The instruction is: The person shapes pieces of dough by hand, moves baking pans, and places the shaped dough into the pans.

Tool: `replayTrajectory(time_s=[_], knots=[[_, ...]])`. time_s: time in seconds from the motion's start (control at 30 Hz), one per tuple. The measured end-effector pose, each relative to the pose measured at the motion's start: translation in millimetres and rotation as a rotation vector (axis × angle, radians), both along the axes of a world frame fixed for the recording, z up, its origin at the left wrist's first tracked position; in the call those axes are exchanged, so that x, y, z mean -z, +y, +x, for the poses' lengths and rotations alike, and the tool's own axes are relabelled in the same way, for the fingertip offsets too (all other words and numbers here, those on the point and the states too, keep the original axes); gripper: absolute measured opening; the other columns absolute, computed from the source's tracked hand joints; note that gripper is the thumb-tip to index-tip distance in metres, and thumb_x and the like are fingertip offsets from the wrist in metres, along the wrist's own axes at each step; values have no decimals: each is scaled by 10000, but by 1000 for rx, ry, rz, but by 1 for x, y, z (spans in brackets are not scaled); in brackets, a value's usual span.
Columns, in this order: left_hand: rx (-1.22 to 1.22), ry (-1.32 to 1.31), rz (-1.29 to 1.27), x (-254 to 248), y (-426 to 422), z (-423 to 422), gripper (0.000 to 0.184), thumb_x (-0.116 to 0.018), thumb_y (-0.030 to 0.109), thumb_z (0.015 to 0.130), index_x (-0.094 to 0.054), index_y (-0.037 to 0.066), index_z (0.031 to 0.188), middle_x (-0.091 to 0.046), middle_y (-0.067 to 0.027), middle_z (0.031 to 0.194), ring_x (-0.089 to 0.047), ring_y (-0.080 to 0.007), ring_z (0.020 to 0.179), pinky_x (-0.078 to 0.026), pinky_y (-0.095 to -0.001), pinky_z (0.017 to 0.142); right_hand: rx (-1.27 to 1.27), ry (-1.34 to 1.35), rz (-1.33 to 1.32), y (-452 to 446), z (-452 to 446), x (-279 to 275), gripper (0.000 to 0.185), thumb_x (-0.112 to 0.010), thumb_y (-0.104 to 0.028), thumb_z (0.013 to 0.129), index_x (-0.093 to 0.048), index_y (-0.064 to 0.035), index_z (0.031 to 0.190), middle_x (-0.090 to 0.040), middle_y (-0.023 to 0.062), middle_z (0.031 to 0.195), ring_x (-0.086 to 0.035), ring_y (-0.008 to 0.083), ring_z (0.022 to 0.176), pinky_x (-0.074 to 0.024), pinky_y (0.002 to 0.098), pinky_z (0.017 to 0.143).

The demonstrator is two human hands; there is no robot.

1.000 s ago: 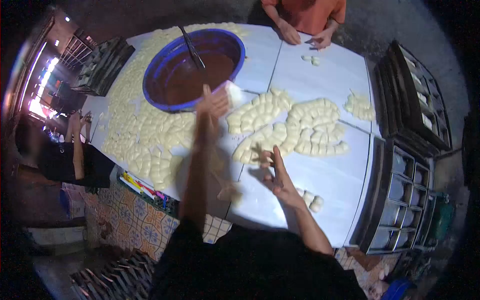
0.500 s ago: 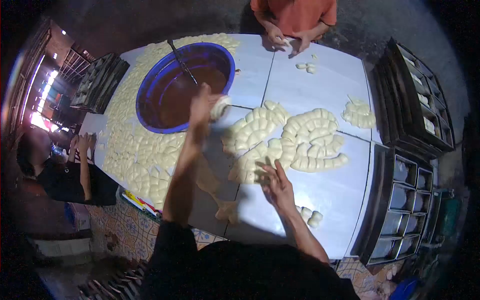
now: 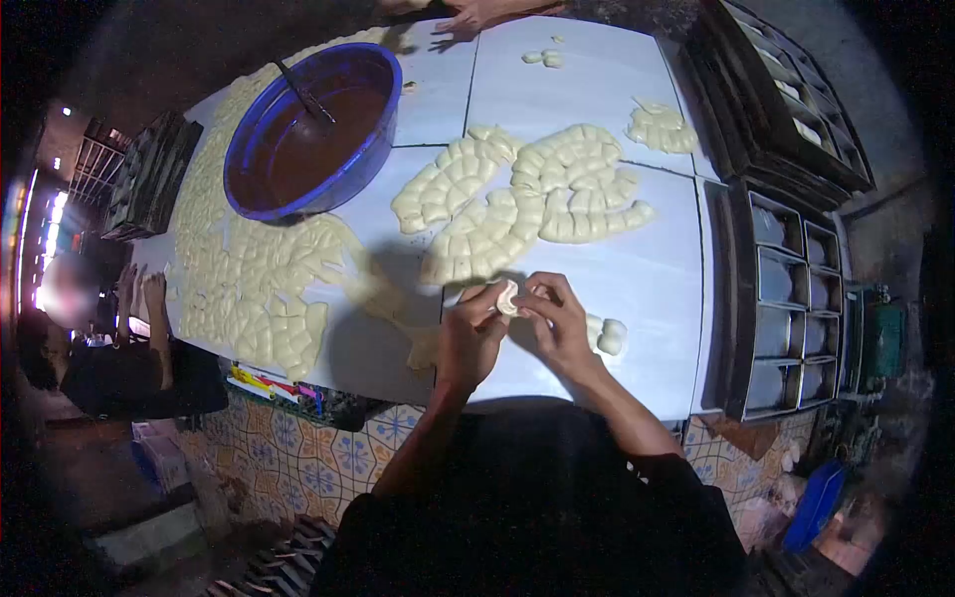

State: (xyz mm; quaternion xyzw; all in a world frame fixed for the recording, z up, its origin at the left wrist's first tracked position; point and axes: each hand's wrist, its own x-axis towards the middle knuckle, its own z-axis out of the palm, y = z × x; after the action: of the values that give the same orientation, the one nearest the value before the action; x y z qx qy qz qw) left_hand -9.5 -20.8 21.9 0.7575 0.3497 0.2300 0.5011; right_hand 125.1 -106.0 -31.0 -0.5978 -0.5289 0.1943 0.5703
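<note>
Pinching a small dough piece (image 3: 508, 298) between their fingertips, the left hand (image 3: 472, 340) and right hand (image 3: 562, 323) have come together above the white tabletop (image 3: 652, 284), the left having moved away from the blue basin (image 3: 376, 139). Open surface stretches rightward to the compartmented tray (image 3: 741, 308). Patterned tiles (image 3: 318, 448) cover the dim room's floor.

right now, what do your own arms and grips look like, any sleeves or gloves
A black top covers the upper arms; its dark sleeves reach roughly to the elbows, leaving the forearms bare. The left grip and right grip are ordinary human hands without gloves. I can make out no ring, watch or bracelet.
</note>
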Motion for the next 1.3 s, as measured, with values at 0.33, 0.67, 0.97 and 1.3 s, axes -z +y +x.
replayTrajectory(time_s=[0.33,0.67,0.97,1.3], knots=[[-49,-276,-428,17,-43,-2,103,-648,27,845,-633,-56,903,-556,-70,932,-600,-145,859,-523,-261,711,-40,1,-34,-47,-4,-33,224,-673,-36,787,-677,-29,1011,-621,113,946,-607,211,880,-496,315,734],[26,-235,-259,50,-76,2,85,-671,11,824,-629,-33,884,-633,-59,897,-594,-114,876,-487,-224,691,58,324,-360,-83,6,-8,304,-671,-54,824,-635,-10,1123,-634,46,826,-539,122,778,-448,250,729],[280,-356,-147,36,-91,11,213,-615,-7,749,-627,-51,957,-560,-114,1126,-555,-239,1058,-415,-306,924,119,328,-497,-160,24,-1,607,-594,11,803,-413,-63,1378,-595,125,1214,-483,236,1230,-408,342,1008],[-705,-109,149,86,-25,-104,239,-486,197,932,-622,20,1017,-605,-131,1059,-520,-259,1078,-405,-404,935,498,-383,-260,-149,45,35,455,-618,-60,765,-547,-22,1213,-543,188,1194,-490,360,1111,-403,421,949]])
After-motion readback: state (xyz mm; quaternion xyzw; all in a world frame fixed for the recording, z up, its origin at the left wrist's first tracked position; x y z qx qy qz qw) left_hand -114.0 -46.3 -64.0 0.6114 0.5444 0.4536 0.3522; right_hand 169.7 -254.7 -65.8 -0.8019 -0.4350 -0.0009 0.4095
